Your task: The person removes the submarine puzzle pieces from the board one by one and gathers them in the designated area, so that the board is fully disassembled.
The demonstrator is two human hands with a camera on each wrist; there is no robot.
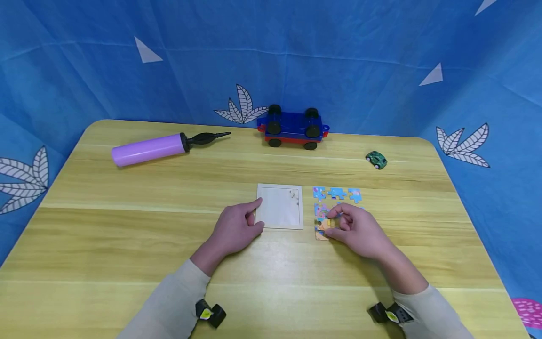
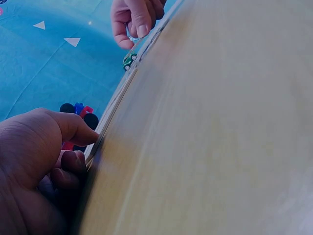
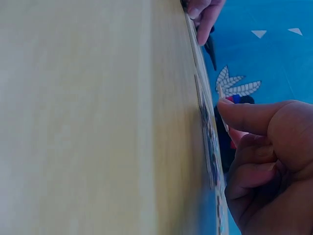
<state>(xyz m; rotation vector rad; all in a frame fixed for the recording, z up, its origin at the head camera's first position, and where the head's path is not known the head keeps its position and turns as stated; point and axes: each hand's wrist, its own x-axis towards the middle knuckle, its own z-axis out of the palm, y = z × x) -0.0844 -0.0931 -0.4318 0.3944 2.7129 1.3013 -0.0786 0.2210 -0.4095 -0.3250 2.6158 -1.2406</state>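
Observation:
A white square puzzle tray (image 1: 277, 207) lies flat at the middle of the table, with a small printed mark near its upper right. My left hand (image 1: 237, 227) holds the tray by its left side, forefinger at the edge and thumb by the lower left corner. To the right of the tray, my right hand (image 1: 357, 229) pinches a puzzle piece (image 1: 323, 224) between thumb and forefinger. Seen edge-on in the right wrist view, that piece is raised above the others. Several blue, pink and orange puzzle pieces (image 1: 337, 193) lie in rows there, partly hidden by the right hand.
A purple hand pump (image 1: 148, 149) with a black nozzle lies at the back left. At the back edge is a blue and red toy vehicle (image 1: 294, 126) with black wheels. A small green toy car (image 1: 376, 159) stands at the back right. Blue cloth (image 1: 296, 61) hangs behind the table.

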